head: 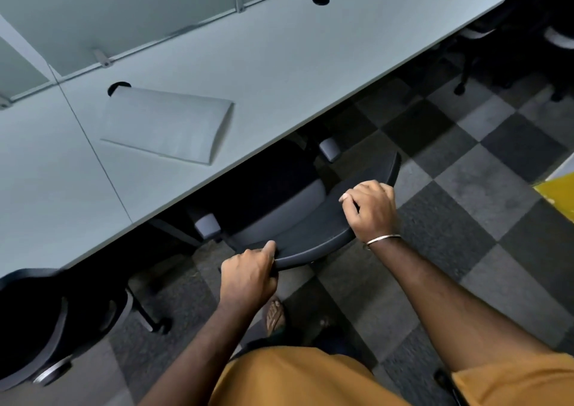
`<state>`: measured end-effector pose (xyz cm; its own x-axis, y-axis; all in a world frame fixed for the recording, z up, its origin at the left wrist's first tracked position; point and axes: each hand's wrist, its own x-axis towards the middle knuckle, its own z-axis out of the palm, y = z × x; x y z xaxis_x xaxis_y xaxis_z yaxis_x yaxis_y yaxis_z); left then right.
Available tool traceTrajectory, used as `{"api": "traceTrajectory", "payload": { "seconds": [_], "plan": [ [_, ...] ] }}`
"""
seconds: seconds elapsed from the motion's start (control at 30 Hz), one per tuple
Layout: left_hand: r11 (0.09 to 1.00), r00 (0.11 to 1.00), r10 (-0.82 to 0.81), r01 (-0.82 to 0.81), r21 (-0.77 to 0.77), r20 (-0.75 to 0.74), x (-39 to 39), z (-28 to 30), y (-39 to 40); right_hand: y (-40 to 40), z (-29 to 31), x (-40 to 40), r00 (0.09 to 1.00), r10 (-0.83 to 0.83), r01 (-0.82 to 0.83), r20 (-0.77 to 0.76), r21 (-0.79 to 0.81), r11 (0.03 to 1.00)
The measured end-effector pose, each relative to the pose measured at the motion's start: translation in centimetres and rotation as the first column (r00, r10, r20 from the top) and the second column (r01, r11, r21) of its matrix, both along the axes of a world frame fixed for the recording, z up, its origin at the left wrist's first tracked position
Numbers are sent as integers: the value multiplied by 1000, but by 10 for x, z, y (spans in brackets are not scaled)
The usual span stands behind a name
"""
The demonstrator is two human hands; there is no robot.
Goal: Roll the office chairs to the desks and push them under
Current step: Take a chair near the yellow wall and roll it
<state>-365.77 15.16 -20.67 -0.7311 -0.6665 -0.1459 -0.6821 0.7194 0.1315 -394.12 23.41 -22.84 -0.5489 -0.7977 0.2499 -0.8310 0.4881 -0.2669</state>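
Nearest, both hands hold the chair backrest (323, 219) by its top edge: the left hand (248, 273) has fingers curled round the near-left end, and the right hand (371, 209) has fingers curled over the rim farther along. The backrest's long axis runs roughly parallel to the desk (279, 73) edge, so the push goes straight away from both grips, neither hand clearly nearer. The chair is dark with a grey seat (279, 209), the seat already partly under the desk, armrests just at its edge. Beyond, on the desk, lies a folded paper (167, 126).
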Motion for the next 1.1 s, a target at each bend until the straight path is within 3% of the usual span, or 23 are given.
{"api": "traceTrajectory", "payload": {
  "seconds": [0.4, 0.67, 0.83, 1.1],
  "plan": [
    [987, 979, 160, -155, -49, 124, -42, 2, -41, -52, 4, -33, 999, 42, -43, -30, -32, 999],
    [964, 951, 254, -236, -120, 175, -54, 7, -102, -112, 4, -32, 997, 71, -70, 34, -50, 996],
    [968, 952, 246, -235, -82, 181, -42, 15, -151, -148, 9, -11, 996, 80, -82, 47, 44, 996],
    [972, 959, 233, -227, -59, 159, -17, 12, -184, -182, 8, 12, 995, 82, -81, 53, -20, 996]
  ]
}}
